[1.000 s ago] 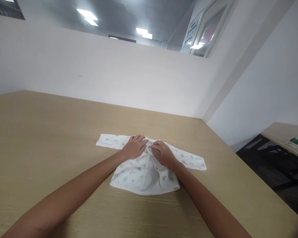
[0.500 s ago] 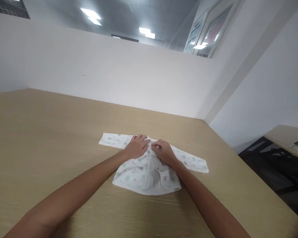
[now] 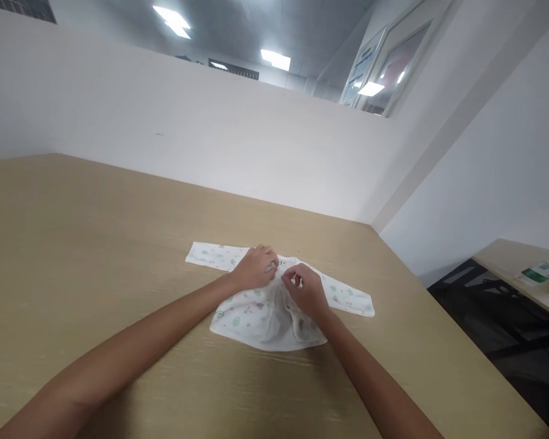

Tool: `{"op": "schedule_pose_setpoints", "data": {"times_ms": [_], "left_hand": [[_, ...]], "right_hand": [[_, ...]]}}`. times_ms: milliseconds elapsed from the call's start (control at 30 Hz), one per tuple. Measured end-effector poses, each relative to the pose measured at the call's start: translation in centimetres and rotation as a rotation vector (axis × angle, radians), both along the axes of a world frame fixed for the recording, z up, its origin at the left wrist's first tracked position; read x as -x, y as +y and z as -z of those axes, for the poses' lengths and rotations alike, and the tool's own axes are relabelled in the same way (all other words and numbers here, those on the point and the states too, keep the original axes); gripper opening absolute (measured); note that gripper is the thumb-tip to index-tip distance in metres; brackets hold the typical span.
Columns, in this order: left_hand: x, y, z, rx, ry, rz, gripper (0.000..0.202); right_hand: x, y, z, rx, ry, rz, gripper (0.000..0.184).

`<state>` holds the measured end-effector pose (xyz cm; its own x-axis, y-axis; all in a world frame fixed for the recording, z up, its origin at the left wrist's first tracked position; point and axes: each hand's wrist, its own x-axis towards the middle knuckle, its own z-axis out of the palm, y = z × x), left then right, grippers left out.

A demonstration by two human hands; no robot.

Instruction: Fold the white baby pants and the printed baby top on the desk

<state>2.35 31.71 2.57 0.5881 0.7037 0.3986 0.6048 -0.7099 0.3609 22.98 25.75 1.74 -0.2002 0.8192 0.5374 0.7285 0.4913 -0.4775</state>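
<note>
Spanning most of view: tan wooden table (image 3: 96,244), white partition wall (image 3: 210,134) behind far edge. Second desk (image 3: 521,274) at far right, green-white packet (image 3: 537,273) on it. Small white printed baby shirt (image 3: 256,311) lies flat on table centre, sleeves spread left and right, front placket open at middle. Left hand (image 3: 255,269) curled, fingertips pinching cloth at neckline. Right hand (image 3: 305,291) just beside it, fingers bent, pinching opposite placket edge. Hands near each other, almost touching. What exactly sits between fingertips too small to tell.
</note>
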Motion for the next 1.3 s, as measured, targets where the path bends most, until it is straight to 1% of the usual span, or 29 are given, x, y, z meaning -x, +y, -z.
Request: {"op": "schedule_pose_setpoints", "data": {"times_ms": [33,100,167,333,433,567,700,800,967,1100,1167,1300], "left_hand": [[0.0,-0.5,-0.6,0.089,0.001,0.017,0.015],[0.1,-1.4,-1.5,0.280,0.038,0.070,0.014],[0.1,-1.9,-1.8,0.386,0.054,0.109,0.013],[-0.2,-2.0,-1.1,0.390,-0.048,0.052,0.004],[-0.4,-1.8,-0.7,0.403,-0.044,0.052,0.008],[-0.5,-1.5,-0.4,0.431,-0.025,0.025,0.008],[-0.7,-1.2,-0.1,0.474,-0.010,-0.005,0.011],[-0.8,-1.2,0.0,0.504,-0.011,-0.010,0.012],[-0.5,-0.8,-0.2,0.597,-0.056,0.068,0.014],[-0.1,-0.3,-0.3,0.682,-0.110,0.154,0.018],[0.0,-0.1,-0.3,0.715,-0.137,0.188,0.020],[0.1,0.1,-0.2,0.766,-0.175,0.241,0.025]], "right_hand": [[0.0,-0.9,0.1,0.021,-0.034,0.011,0.011],[0.1,-2.4,0.4,0.074,-0.098,0.038,0.015],[0.2,-3.1,1.0,0.113,-0.130,0.063,0.013],[0.1,-2.9,1.8,0.122,-0.129,0.087,0.007],[0.1,-2.7,2.0,0.103,-0.145,0.091,0.009],[0.2,-2.8,2.2,0.038,-0.134,0.093,0.011],[0.4,-2.9,2.1,-0.039,-0.095,0.041,0.013],[0.6,-3.0,2.0,-0.060,-0.087,0.000,0.014],[0.6,-3.0,2.0,-0.040,-0.085,-0.078,0.014],[0.6,-2.9,2.1,-0.007,-0.019,-0.154,0.014],[0.5,-2.9,2.0,0.038,0.067,-0.153,0.016],[0.5,-2.8,1.8,0.148,0.264,-0.080,0.018]]}}
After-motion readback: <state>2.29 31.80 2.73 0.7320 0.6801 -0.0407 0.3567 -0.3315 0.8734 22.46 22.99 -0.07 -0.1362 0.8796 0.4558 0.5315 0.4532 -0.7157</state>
